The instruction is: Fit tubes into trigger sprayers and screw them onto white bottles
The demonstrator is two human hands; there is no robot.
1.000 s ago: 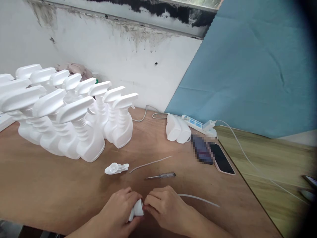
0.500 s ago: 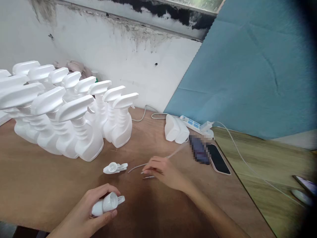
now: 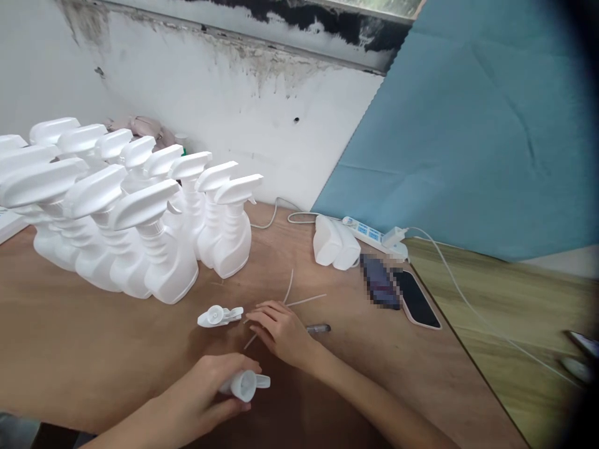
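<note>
"Checking the head view: what is my left hand (image 3: 209, 385) doing?"
"It's gripping a white spray head (image 3: 246, 385), opening showing, above the surface (image 3: 103, 355)."
"And my right hand (image 3: 283, 332)?"
"It's partly covering thin tubes (image 3: 306, 300); whether it's pinching one, I cannot tell."

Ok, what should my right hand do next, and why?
Perhaps leave the curved tube with the straighter tube: your right hand is low over both, and no tube sticks out of the spray head in your left hand.
</note>
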